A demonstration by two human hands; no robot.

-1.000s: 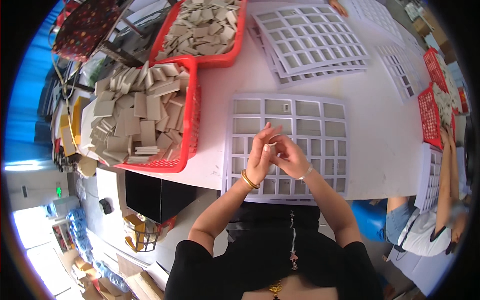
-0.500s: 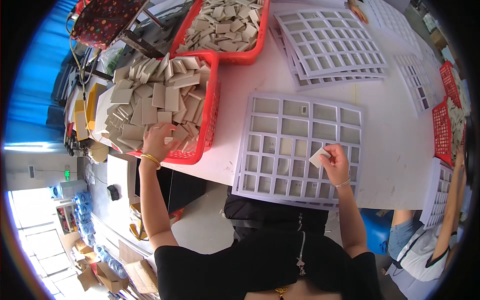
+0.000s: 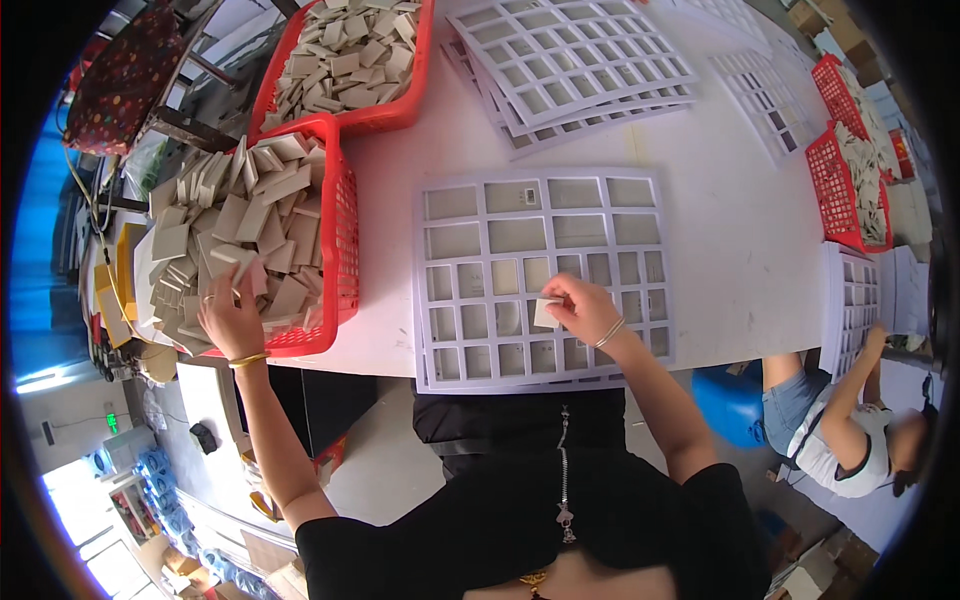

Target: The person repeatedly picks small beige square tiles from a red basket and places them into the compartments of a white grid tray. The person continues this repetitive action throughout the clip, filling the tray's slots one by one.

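Note:
My right hand (image 3: 588, 314) pinches a small beige tile (image 3: 545, 313) over the middle of a white grid frame (image 3: 418, 300). That tile is tilted, held by one edge above the frame's cells. Two cells in the frame's third row hold cream tiles (image 3: 504, 277); most others show grey backing. On the left, my left hand (image 3: 235, 318) reaches into a red plastic basket (image 3: 345, 240) heaped with loose beige tiles (image 3: 228, 217). Its fingers are closed around a tile (image 3: 232, 256) at the top of the heap, partly hidden by the fingertips.
Another red basket of tiles (image 3: 350, 55) stands behind the first. More white grid frames (image 3: 580, 60) are stacked at the back of the white table (image 3: 385, 200). At the far right are red baskets (image 3: 835, 190) and another person (image 3: 845, 435) handling a frame.
The view has swung, shifting the whole scene left. My right hand has moved the tile leftward over the frame. My left hand has moved farther into the basket's heap.

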